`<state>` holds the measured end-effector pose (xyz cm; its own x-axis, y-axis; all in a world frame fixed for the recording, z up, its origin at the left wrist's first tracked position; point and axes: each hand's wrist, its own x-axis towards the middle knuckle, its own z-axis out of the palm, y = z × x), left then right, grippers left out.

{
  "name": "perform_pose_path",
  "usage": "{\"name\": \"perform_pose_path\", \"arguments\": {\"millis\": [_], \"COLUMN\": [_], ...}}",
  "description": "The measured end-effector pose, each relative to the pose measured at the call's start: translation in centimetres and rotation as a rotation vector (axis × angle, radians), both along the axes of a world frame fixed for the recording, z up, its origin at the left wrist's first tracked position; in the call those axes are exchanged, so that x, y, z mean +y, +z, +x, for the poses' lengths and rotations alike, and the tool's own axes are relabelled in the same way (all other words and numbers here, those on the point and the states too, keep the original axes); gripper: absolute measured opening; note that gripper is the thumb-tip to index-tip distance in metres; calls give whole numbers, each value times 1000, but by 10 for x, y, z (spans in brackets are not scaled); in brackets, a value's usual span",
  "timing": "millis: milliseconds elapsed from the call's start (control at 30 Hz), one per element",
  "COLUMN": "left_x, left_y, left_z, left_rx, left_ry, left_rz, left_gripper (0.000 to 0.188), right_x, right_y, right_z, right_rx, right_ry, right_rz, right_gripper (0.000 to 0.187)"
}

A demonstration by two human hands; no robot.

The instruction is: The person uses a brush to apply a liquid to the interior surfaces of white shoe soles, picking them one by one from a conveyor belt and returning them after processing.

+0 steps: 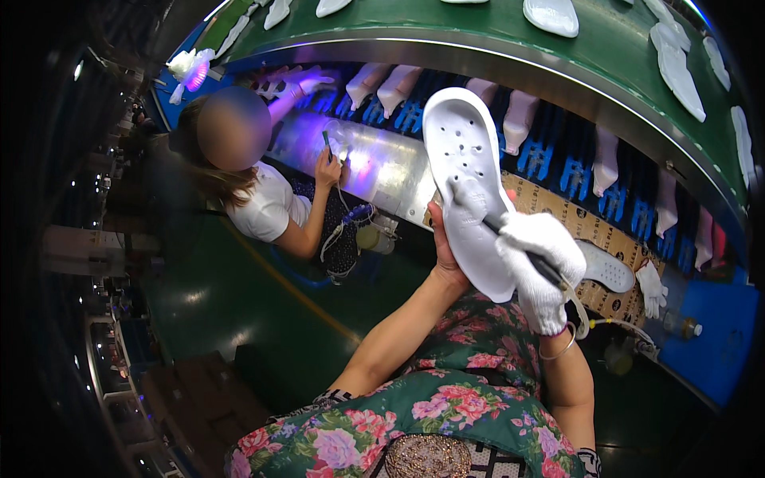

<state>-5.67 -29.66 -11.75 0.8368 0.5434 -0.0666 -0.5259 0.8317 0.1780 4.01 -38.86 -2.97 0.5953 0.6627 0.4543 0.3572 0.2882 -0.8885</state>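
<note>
A white shoe sole (pixel 462 135) with several small holes in its forefoot is tilted up in front of me, toe end away. My left hand (pixel 445 243) grips it from beneath and along its left edge, mostly hidden behind it. My right hand (pixel 542 259), in a white knit glove, is closed around a dark-handled brush (pixel 548 271). The brush's working end meets the sole's inner face near the middle, where a smeared patch shows. From the back of the handle a pale tube (pixel 583 317) runs down to the right.
Another pale sole (pixel 607 267) and a loose white glove (pixel 651 288) lie on printed cardboard (pixel 554 209). Beyond, blue racks (pixel 575 175) carry pale shoe parts under a green conveyor (pixel 486 22) with more soles. To the left sits a co-worker (pixel 267 199) holding a green-handled tool.
</note>
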Motion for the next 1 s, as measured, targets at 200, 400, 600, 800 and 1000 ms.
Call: {"name": "perform_pose_path", "arguments": {"millis": [200,400,600,800,1000], "left_x": [10,20,29,38,42], "left_y": [5,5,0,0,2], "left_z": [3,5,-1,-4,-11], "left_rx": [-54,-12,-215,-16,-67], "left_ry": [-29,11,-149,-96,-178], "left_rz": [-43,34,98,72,81], "left_gripper": [111,113,114,111,109], "right_x": [-1,-6,-15,-12,-18], "right_y": [2,-2,-5,-14,-24], "right_z": [-14,-5,-10,-1,-7], "right_rx": [-369,-22,-222,-315,213], "right_ry": [165,67,307,211,389], "right_rz": [28,-110,-65,-71,-176], "right_gripper": [27,19,27,24,20]}}
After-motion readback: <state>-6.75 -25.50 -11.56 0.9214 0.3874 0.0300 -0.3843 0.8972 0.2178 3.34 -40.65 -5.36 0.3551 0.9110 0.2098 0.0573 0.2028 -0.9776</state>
